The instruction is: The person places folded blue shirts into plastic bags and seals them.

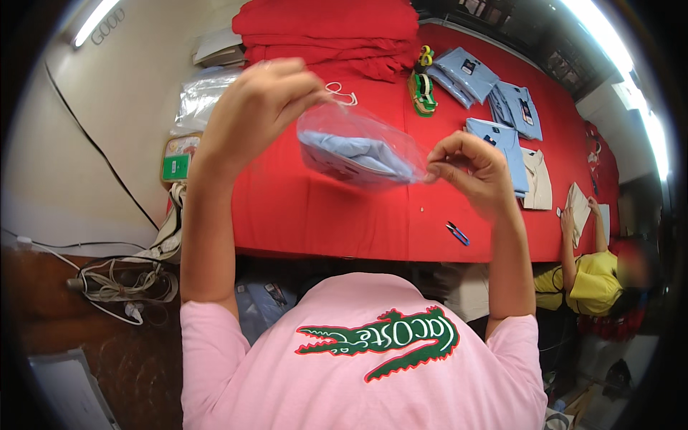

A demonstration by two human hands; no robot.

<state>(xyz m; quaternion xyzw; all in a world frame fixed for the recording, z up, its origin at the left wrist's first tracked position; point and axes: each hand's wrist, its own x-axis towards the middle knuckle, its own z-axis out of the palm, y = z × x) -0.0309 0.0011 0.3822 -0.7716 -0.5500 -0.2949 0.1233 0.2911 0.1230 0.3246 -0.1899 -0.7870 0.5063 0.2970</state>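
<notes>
Both hands are raised above the red tabletop (344, 215), each pinching one end of a clear plastic bag (362, 147) with a folded light-blue shirt (358, 154) inside it. The left hand (258, 107) is gripping the bag's upper left end with closed fingers, and the right hand (466, 165) is pinching its lower right corner between thumb and fingertips, so the hands are well apart with the bag stretched between them. The bag's long axis is running from upper left to lower right, sloping down toward the right hand, and it is hanging in the air clear of the tabletop. Beyond the left hand a stack of red cloth (330, 32) is sitting at the far edge, with a bundle of clear bags (201, 97) beside it to the left and a flat green and yellow packet (178, 159) nearer the left edge. A green tape dispenser (421, 92) is standing past the bag, and several folded blue shirts (494, 93) with small dark labels are lying to the right. Small blue-handled snips (457, 233) are lying near the front edge under the right forearm. At the far right another person in a yellow top (591, 279) is handling a pale folded piece (577, 204).
</notes>
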